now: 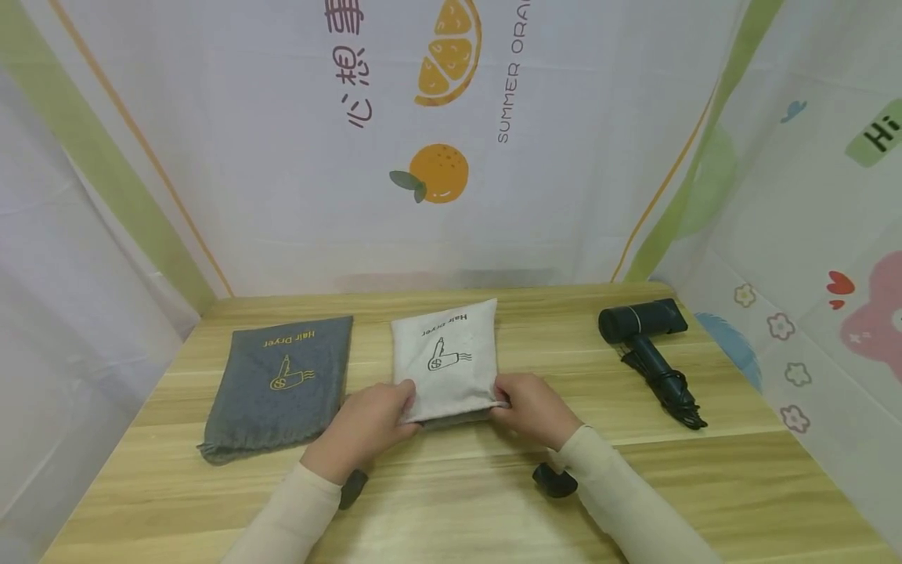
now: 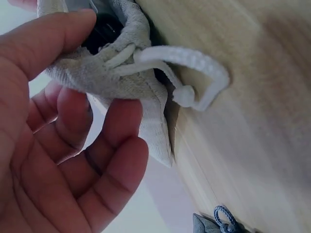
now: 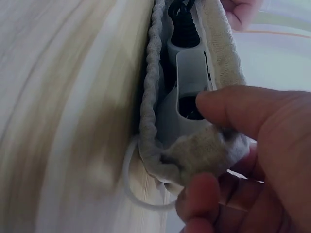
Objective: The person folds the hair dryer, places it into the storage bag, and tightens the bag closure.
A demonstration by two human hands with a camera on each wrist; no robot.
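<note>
A pale grey drawstring bag, printed "Hair Dryer" with a dryer drawing, lies mid-table with its mouth toward me. My left hand pinches the left corner of the mouth, and my right hand pinches the right corner. Through the held-apart mouth, the right wrist view shows a grey hair dryer inside with a black cord. Most of the dryer is hidden by the cloth. A white drawstring with a knotted end loops out beside my left fingers.
To the left lies a dark grey drawstring bag with yellow "Hair Dryer" print. A black hair dryer, its cord wrapped round the handle, lies on the right of the wooden table. White printed curtains stand behind and at both sides.
</note>
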